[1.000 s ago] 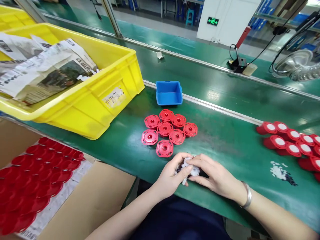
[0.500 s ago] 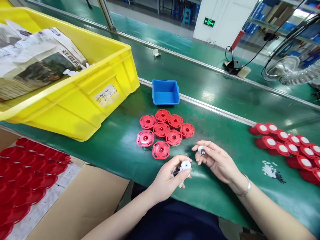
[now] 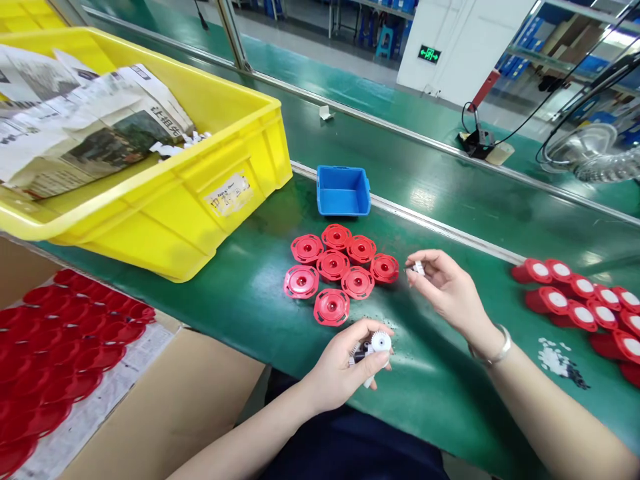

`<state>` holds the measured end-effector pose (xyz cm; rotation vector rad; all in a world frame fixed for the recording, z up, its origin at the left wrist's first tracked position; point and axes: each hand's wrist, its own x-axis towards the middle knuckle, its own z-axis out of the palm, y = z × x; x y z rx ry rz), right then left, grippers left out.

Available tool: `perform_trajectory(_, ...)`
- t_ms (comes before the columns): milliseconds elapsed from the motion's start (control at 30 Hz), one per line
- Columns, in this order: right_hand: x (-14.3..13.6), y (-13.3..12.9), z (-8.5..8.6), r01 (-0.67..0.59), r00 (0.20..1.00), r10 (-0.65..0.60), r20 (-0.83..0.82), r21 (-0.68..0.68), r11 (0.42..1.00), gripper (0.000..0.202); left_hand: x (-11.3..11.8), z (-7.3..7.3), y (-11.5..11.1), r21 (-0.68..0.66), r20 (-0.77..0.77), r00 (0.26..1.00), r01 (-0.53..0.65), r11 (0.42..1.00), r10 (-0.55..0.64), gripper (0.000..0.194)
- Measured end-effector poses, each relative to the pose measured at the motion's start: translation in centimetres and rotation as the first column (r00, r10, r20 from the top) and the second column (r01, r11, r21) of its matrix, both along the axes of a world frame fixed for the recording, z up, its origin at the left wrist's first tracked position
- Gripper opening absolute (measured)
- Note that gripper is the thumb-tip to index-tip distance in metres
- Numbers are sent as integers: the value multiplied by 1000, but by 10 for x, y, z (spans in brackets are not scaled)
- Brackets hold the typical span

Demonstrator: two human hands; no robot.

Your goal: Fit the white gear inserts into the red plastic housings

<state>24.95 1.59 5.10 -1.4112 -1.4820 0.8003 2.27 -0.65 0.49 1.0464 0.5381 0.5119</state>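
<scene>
The left hand [image 3: 334, 365] is clamping its fingers around a geared mechanism [image 3: 362, 353], whose white gear [image 3: 381, 342] is showing above the near edge of the green table [image 3: 250, 283]. The right hand [image 3: 449, 293] is pinching a small white piece [image 3: 419, 268] between thumb and fingers, just right of eight red cups [image 3: 333, 265]. A blue bin [image 3: 344, 203] is sitting beyond them. A yellow crate [image 3: 250, 163] is standing left; white-topped cups [image 3: 552, 301] are lying right, with tiny scraps [image 3: 554, 358] nearer.

Behind the gear assembly [image 3: 380, 342] lie the cups [image 3: 333, 266], then the bin [image 3: 343, 201].
</scene>
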Motion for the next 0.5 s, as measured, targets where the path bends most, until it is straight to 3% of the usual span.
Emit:
perform_trajectory(67, 3, 16, 4, -77, 945, 38, 324, 109, 991, 13, 0, 0, 0, 7, -3, 1000, -1, 1000, 1, 42)
perform_trajectory(133, 2, 27, 5, -187, 863, 104, 495, 122, 975, 14, 0, 0, 0, 8, -2, 1000, -6, 1000, 6, 41)
perform_trajectory(267, -2, 36, 3, -319, 780, 213, 589, 81, 944, 18, 1, 0, 0, -13, 9, 1000, -1, 1000, 1, 40)
perform_trajectory(500, 0, 38, 2, -409, 687, 267, 675, 56, 911, 23, 0, -3, 1, -14, 0, 1000, 10, 1000, -10, 42)
